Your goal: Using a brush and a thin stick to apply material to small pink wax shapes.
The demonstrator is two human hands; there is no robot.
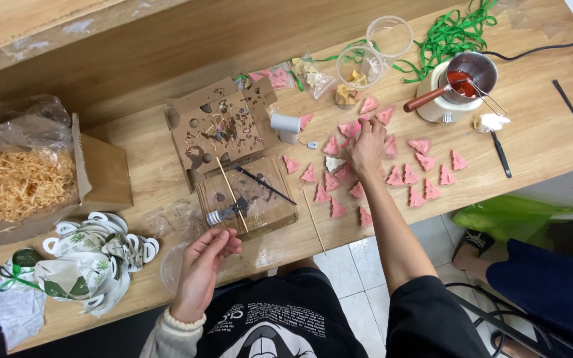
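My right hand (368,147) reaches out over the wooden table (538,142), its fingers down among several small pink tree-shaped pieces (426,161); whether it grips one is hidden. A single white tree-shaped piece (333,163) lies just left of that hand. My left hand (205,264) hovers near the table's front edge with fingers loosely curled and nothing visible in it, just below a clear plastic box (250,195) with a black brush (264,184) and wooden skewers (230,192) lying on it.
A small melting pot (462,83) with red liquid stands at the right, green ribbon (452,33) behind it. Clear cups (361,66), stained cardboard (223,126), a box of straw filler (24,182) and paper tags (94,255) are around. Another person's legs (532,272) are at lower right.
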